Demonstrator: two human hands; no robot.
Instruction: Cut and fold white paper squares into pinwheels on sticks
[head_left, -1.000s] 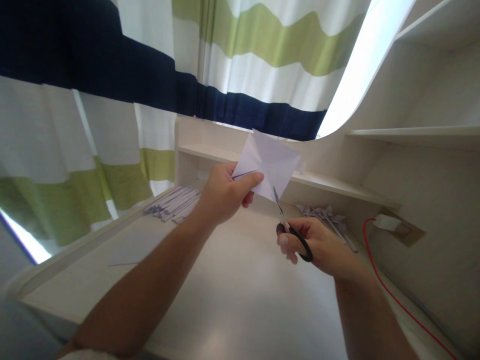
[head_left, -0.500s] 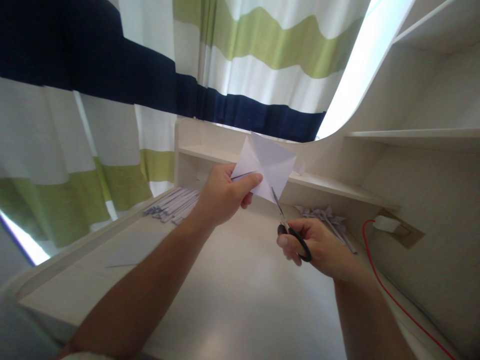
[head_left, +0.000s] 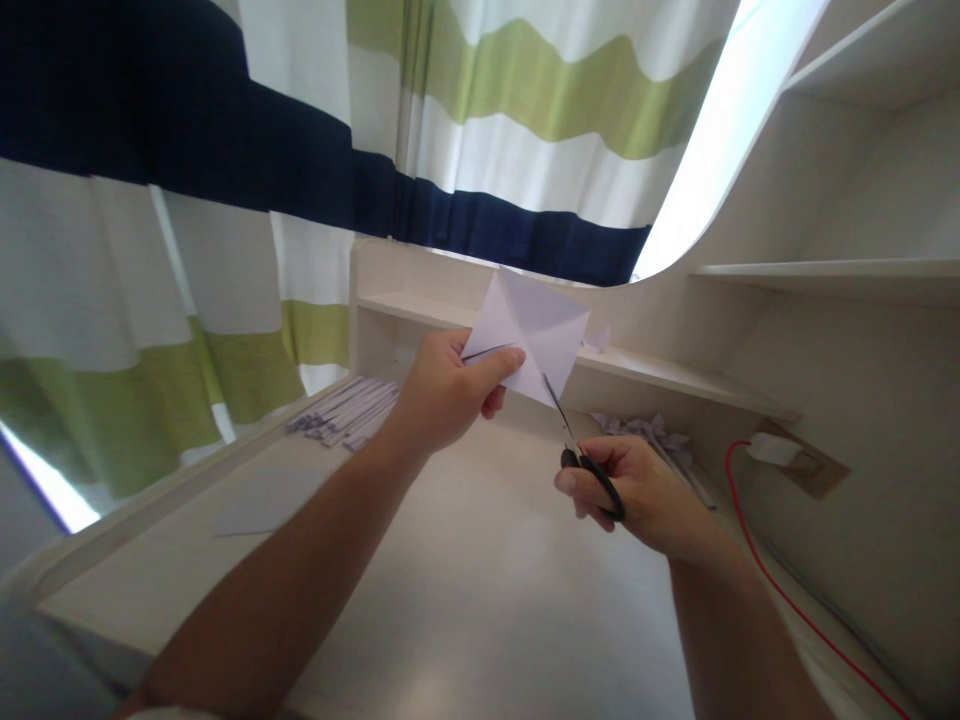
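Observation:
Pinched between thumb and fingers of my left hand [head_left: 461,383] is a square sheet of white paper [head_left: 551,318], raised above the desk. Crease lines cross it, and a slit shows at its left side near my thumb. My right hand [head_left: 637,495] grips black-handled scissors [head_left: 589,475] by the finger loops. The scissors' blades point up and left, with their tips at the lower corner of the paper; the blades look nearly closed along a cut there.
A bundle of thin rolled paper sticks [head_left: 349,408] lies at the desk's back left. Nearer sits a flat paper stack [head_left: 266,500]. Folded paper pinwheel-like pieces on sticks [head_left: 660,435] lie at the back right. A red cable [head_left: 780,575] runs from a white plug [head_left: 772,448]. A low shelf [head_left: 652,372] spans the back.
The scissors' handles have come closer together, closing the blades on the paper's lower corner. The paper's upper edge has shifted slightly; my left hand has hardly moved.

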